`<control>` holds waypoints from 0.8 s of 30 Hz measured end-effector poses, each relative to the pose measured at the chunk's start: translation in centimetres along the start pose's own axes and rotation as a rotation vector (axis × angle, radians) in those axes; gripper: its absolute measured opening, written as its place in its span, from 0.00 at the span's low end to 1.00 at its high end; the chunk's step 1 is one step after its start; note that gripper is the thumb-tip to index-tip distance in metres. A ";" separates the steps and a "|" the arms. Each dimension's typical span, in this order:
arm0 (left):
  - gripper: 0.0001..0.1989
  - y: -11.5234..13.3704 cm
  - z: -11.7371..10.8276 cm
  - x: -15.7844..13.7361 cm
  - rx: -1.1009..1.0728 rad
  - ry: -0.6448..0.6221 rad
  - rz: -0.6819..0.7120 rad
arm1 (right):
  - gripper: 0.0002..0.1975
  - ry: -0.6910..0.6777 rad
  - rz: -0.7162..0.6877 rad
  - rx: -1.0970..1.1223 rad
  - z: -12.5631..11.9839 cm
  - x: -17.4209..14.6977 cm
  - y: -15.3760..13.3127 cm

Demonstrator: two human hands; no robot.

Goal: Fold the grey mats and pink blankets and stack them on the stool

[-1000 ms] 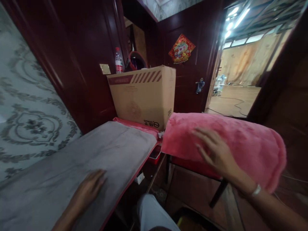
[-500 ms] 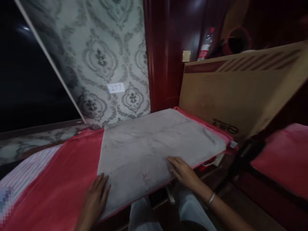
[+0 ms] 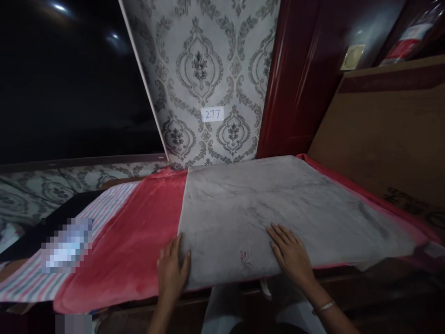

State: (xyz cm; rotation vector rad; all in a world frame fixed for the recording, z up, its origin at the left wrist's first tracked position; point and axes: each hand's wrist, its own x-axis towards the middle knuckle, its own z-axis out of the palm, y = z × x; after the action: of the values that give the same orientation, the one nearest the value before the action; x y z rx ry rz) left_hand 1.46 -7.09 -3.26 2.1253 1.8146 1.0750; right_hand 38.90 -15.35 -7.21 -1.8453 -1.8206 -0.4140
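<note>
A grey plush cloth (image 3: 222, 208) lies spread out in front of me, with a small red mark near its front edge. A red cloth (image 3: 139, 222) adjoins it on the left, and red edging shows along the grey cloth's right side. My left hand (image 3: 173, 266) rests at the seam between the grey and red parts, fingers stretched out. Flat on the grey cloth, right of the red mark, lies my right hand (image 3: 291, 253) with its fingers extended and a bracelet (image 3: 327, 305) on the wrist. Neither hand grips anything.
Striped fabric (image 3: 114, 197) extends left of the red cloth, with a blurred-out patch over it. A large dark screen (image 3: 76, 83) stands at the back left. At the right is a cardboard box (image 3: 392, 125) with a bottle (image 3: 408, 41) above it. The patterned wall bears a "277" label (image 3: 212, 114).
The view has turned left, so the cloth, label and box appear farther right and more of the striped fabric shows. Both hands keep about the same places on the cloth.
</note>
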 end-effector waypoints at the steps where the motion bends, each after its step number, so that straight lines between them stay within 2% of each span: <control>1: 0.33 -0.1 -0.3 0.2 -0.099 -0.004 -0.054 | 0.23 0.003 -0.004 0.000 -0.1 0.0 -0.1; 5: 0.45 -0.2 -1.2 0.7 -0.430 -0.023 -0.308 | 0.23 0.000 -0.024 0.013 -0.8 -0.2 -0.3; 7: 0.49 0.2 -1.5 0.7 -0.471 -0.023 -0.359 | 0.23 -0.013 -0.036 0.042 -1.3 -0.4 0.0; 10: 0.48 1.3 -1.7 0.6 -0.419 -0.044 -0.403 | 0.22 -0.024 -0.041 0.090 -2.2 -1.2 1.4; 14: 0.44 2.5 -1.5 0.4 -0.324 -0.071 -0.398 | 0.23 0.006 0.018 0.089 -3.3 -2.6 4.3; 17: 0.42 2.5 -1.4 0.4 -0.243 -0.034 -0.375 | 0.23 0.029 0.100 0.046 -3.9 -3.5 6.8; 22: 0.41 0.6 -1.3 0.5 -0.141 -0.032 -0.361 | 0.24 0.064 0.237 -0.067 -4.7 -4.2 11.2; 24: 0.39 -0.4 -1.4 0.5 -0.139 -0.070 -0.278 | 0.25 0.094 0.312 -0.112 -4.9 -4.4 13.2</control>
State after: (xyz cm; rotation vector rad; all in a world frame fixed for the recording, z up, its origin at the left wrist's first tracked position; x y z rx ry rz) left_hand 0.34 -7.00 -2.29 1.7479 1.8725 1.0119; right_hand 52.42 -21.32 -7.44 -2.1048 -1.4423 -0.4847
